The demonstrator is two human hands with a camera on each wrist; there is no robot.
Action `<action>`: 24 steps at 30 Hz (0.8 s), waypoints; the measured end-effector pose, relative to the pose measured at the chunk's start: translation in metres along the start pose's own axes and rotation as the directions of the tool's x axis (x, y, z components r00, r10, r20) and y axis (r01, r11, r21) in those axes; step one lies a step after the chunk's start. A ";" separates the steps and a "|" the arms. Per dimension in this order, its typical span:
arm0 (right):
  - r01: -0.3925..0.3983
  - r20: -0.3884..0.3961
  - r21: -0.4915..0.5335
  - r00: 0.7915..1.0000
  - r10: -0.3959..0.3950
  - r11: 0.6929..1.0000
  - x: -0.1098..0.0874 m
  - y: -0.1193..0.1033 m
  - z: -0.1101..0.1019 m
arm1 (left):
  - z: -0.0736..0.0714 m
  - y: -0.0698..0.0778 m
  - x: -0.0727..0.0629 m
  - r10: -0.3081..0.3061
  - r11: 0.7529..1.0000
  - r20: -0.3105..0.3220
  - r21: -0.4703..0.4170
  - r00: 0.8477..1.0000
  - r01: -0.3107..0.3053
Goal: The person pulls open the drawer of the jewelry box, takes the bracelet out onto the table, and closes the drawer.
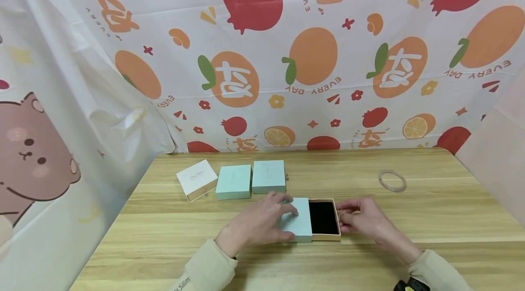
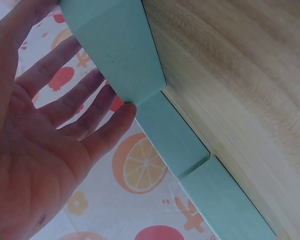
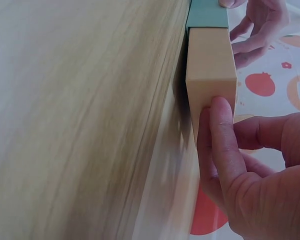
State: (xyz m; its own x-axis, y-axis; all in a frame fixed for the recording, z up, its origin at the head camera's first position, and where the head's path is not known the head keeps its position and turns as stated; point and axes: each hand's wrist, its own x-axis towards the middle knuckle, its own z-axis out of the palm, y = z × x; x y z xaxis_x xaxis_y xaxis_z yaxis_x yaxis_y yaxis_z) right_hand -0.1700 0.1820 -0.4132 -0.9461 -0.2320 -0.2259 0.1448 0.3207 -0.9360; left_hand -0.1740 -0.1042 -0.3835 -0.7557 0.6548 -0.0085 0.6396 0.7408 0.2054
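A mint-green box sleeve (image 1: 302, 218) lies near the middle of the table. Its cream drawer (image 1: 326, 237) sticks out to the right, showing a black insert (image 1: 322, 218). My left hand (image 1: 264, 222) holds the sleeve across its width, thumb at the near edge and other fingers over the top and far side. The right hand (image 1: 362, 220) touches the drawer's outer end wall (image 3: 212, 92) with its fingertips. In the right wrist view those fingers reach flat against that wall. Whether a pull tab lies beneath them is hidden.
Behind stand a white box (image 1: 197, 178) and two mint boxes, one left (image 1: 233, 179) and one right (image 1: 268, 175). A pale ring (image 1: 392, 181) lies at the back right. A fruit-print curtain (image 1: 311, 118) hangs behind the table (image 1: 164, 236).
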 end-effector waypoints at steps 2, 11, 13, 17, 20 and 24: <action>-0.003 0.000 0.001 1.000 0.003 1.000 0.000 -0.001 0.002 | 0.000 0.000 0.000 0.000 1.000 0.001 0.000 1.000 0.000; 0.003 -0.010 0.005 1.000 -0.003 1.000 0.002 -0.004 0.012 | 0.000 0.000 0.001 -0.003 1.000 0.001 -0.004 1.000 0.003; 0.004 -0.014 0.010 1.000 -0.004 1.000 0.002 -0.004 0.014 | 0.000 0.000 0.001 -0.002 1.000 0.000 -0.007 1.000 0.002; 0.004 -0.017 0.014 1.000 -0.004 1.000 0.003 -0.005 0.017 | 0.000 0.000 0.001 0.001 1.000 -0.001 -0.011 1.000 -0.001; -0.002 -0.018 0.016 1.000 0.002 1.000 0.004 -0.005 0.019 | 0.000 0.000 0.001 0.002 1.000 -0.001 -0.015 1.000 -0.002; 0.006 -0.013 0.017 1.000 -0.006 1.000 0.005 -0.006 0.023 | 0.000 -0.001 0.002 -0.002 1.000 0.000 -0.020 1.000 0.002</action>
State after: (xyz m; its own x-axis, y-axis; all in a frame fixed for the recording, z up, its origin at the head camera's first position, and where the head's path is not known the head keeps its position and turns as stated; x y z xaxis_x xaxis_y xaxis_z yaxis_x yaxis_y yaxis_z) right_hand -0.1694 0.1580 -0.4146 -0.9507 -0.2218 -0.2168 0.1439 0.3038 -0.9418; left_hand -0.1756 -0.1038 -0.3832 -0.7567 0.6537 -0.0092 0.6355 0.7387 0.2246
